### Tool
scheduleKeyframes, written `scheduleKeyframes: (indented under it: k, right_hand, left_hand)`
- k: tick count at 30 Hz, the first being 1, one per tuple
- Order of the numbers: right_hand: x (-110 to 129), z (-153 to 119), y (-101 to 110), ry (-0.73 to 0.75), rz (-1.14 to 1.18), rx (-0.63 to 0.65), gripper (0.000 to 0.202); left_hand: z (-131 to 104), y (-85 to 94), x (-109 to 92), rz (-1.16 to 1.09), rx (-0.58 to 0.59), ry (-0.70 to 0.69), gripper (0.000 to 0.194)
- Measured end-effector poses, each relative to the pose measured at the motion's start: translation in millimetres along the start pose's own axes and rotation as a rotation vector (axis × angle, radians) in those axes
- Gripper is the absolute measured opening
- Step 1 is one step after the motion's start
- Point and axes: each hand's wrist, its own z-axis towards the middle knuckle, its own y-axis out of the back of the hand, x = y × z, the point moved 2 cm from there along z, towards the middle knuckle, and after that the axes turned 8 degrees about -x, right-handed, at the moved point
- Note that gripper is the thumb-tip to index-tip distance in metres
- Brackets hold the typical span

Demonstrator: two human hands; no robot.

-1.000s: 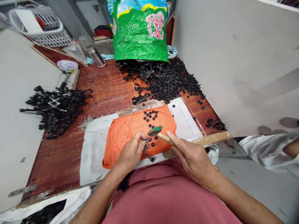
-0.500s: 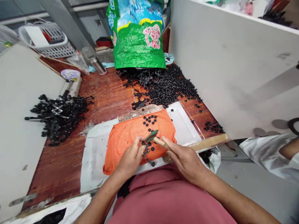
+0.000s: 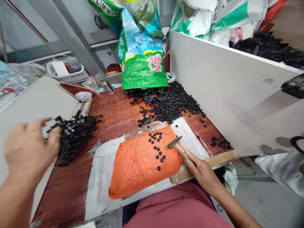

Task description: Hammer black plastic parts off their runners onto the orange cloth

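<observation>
My right hand (image 3: 198,166) is closed round the wooden handle of a small hammer (image 3: 174,142), its head over the right part of an orange cloth pad (image 3: 135,164). Several small round black pieces (image 3: 158,168) lie on the cloth in a winding pattern. At the far left, my left hand (image 3: 34,145) is blurred, its thumb and fingers apart, with nothing seen between them. It is beside a heap of black branched parts (image 3: 73,139), its thumb overlapping the heap's left edge.
A green and blue sack (image 3: 144,74) stands at the back, with a pile of small black parts (image 3: 171,101) before it. Grey panels (image 3: 225,85) flank the red-brown table (image 3: 106,107). A metal flask (image 3: 108,87) and white basket (image 3: 68,76) are at back left.
My left hand has left the cloth and moved left to the black heap. The branched black part it held over the cloth is gone from there. The view has shifted; the hammer remains in my right hand.
</observation>
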Motion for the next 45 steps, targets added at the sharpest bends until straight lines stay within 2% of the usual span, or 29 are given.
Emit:
scheduleKeyframes:
  k: [2, 6, 9, 12, 15, 20, 21, 23, 26, 30, 36, 39, 42, 45]
  right_hand:
    - [1, 1, 0, -0.014, -0.005, -0.001, 0.052]
    - [0, 3, -1, -0.002, -0.013, -0.006, 0.052]
    - [1, 4, -1, 0.014, -0.007, -0.014, 0.051]
    - [3, 5, 1, 0.007, 0.006, -0.015, 0.050]
    - [4, 6, 1, 0.009, 0.032, -0.003, 0.049]
    - [4, 8, 2, 0.035, 0.059, -0.019, 0.048]
    - [4, 8, 2, 0.042, 0.065, -0.019, 0.048]
    - [5, 9, 3, 0.037, 0.079, -0.004, 0.048]
    - [8, 11, 4, 0.011, 0.105, 0.028, 0.048]
    - [11, 13, 5, -0.006, 0.145, 0.050, 0.047]
    - [4, 14, 3, -0.006, 0.182, 0.025, 0.048]
    - [0, 11, 2, -0.009, 0.194, 0.005, 0.047]
    - [-3, 9, 2, -0.086, 0.231, 0.006, 0.048]
    - [1, 11, 2, -0.162, 0.299, 0.029, 0.047]
  left_hand:
    - [-6, -21.4, -37, -0.145, 0.137, -0.165, 0.047]
    - [-28, -80.0, -136, -0.423, 0.417, -0.529, 0.032]
    - [-28, -119.1, -189, -0.519, 0.556, -0.538, 0.034]
    - [-17, -143.2, -213, -0.566, 0.602, -0.477, 0.047]
    - [-7, -155.7, -214, -0.633, 0.620, -0.368, 0.046]
    - [-4, -167.6, -189, -0.768, 0.646, -0.060, 0.005]
    - [-5, -168.7, -183, -0.806, 0.661, 0.010, 0.004]
    - [-9, -167.9, -173, -0.893, 0.694, 0.129, 0.014]
    - [-16, -158.5, -162, -1.023, 0.715, 0.232, 0.027]
    - [-31, -141.4, -153, -1.111, 0.687, 0.287, 0.036]
    - [-39, -129.1, -140, -1.031, 0.521, 0.359, 0.022]
    - [-38, -121.0, -137, -1.055, 0.488, 0.392, 0.028]
    - [-46, -104.8, -138, -1.146, 0.547, 0.410, 0.040]
    - [-69, -81.2, -145, -1.374, 0.756, 0.422, 0.051]
